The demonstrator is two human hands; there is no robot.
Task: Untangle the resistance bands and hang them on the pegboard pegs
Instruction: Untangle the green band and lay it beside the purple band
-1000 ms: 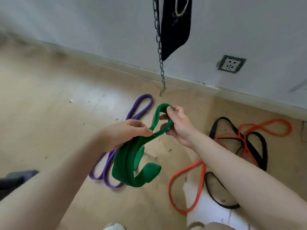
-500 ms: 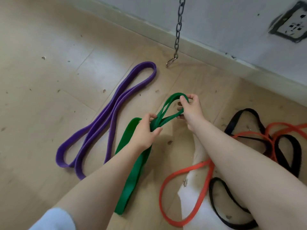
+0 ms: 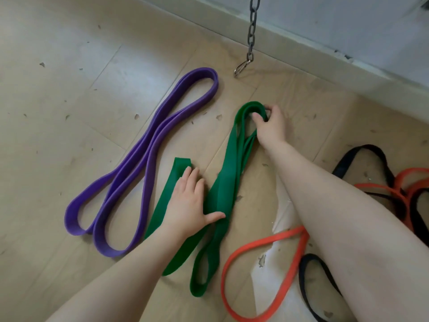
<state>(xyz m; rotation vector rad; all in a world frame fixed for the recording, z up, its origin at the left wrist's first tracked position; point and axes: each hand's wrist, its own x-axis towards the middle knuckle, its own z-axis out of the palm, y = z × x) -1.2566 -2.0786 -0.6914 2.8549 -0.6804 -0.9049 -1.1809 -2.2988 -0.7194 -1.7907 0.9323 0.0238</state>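
Laying the green band (image 3: 226,182) flat on the wood floor (image 3: 69,112), just right of the purple band (image 3: 148,156). Our left hand (image 3: 188,205) presses it with straight fingers, likely pinning it; our right hand (image 3: 270,126) pinches its far loop to straighten it. Chain (image 3: 251,31) beyond; white wall (image 3: 348,19) behind.

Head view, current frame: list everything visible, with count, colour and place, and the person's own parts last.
green band: one, green, lying folded on the floor in the middle.
purple band: one, purple, doubled on the floor, left of the green one.
orange band: at least one, orange, lower right, crossing the black.
black band: black, right side, count unclear, tangled with orange.
chain: one, grey metal, hanging at top centre, clip at its end.
floor: pale wood, speckled with debris.
wall: pale, top right.
left hand: flat on the green band.
right hand: gripping the green band's far loop.
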